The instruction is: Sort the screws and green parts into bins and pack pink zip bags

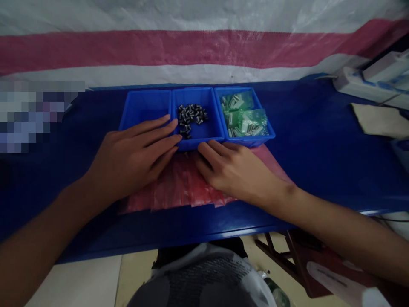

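Three blue bins stand side by side on the blue table. The left bin (148,100) shows nothing inside where it is visible. Dark screws (191,114) lie in the middle bin (201,137). Green-tinted clear packets (247,121) of small metal pins fill the right bin (270,131). Red plastic bags (172,187) lie in a row before the bins. My left hand (134,153) is spread over the left bin's front, fingertips by the middle bin's edge. My right hand (226,168) has curled fingers at the middle bin's front, over the bags; what they hold, if anything, is hidden.
Behind the blue table (319,157) hangs a white and red striped sheet (159,49). White boxes (367,87) and a beige pad (380,120) are at the right. Below right are a dark red stool (300,264) and a green bottle (276,292).
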### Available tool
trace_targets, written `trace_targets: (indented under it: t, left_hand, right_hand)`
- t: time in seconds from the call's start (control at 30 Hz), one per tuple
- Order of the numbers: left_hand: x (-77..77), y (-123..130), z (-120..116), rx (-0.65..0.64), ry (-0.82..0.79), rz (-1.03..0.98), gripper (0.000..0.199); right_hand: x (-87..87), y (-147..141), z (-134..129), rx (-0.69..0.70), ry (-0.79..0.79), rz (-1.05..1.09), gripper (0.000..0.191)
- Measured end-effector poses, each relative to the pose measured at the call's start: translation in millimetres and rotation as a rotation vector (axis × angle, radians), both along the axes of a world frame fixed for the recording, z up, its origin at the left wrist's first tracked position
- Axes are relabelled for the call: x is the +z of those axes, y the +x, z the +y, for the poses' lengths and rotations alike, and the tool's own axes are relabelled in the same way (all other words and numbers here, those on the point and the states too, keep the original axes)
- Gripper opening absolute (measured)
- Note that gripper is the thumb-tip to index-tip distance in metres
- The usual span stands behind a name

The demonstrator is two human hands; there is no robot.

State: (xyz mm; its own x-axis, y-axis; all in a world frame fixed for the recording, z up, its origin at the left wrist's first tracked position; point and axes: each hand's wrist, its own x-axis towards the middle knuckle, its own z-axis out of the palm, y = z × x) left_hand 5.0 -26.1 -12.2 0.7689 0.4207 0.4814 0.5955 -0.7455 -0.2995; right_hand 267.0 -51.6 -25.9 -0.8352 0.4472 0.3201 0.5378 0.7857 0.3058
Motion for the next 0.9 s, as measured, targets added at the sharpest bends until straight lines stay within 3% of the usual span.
trace_targets:
  t: [0.4,0.57,0.7,0.9]
  left_hand:
    - [0.8,3,0,-0.006,0.020,-0.021,0.019]
    - [0.5,-1,-1,0.001,0.007,-0.027,0.020]
    - [0.0,-2,-1,0.010,-0.002,-0.031,0.020]
    - [0.1,0,0,-0.004,-0.016,-0.026,0.019]
  right_hand:
    - [-3.0,9,6,0.164,0.063,0.151,0.037]
    - [-4.9,8,7,0.179,-0.038,0.267,0.032]
    - [-1.8,11,5,0.203,-0.222,0.438,0.027]
    - [12.4,15,1,0.198,-0.821,1.016,0.014]
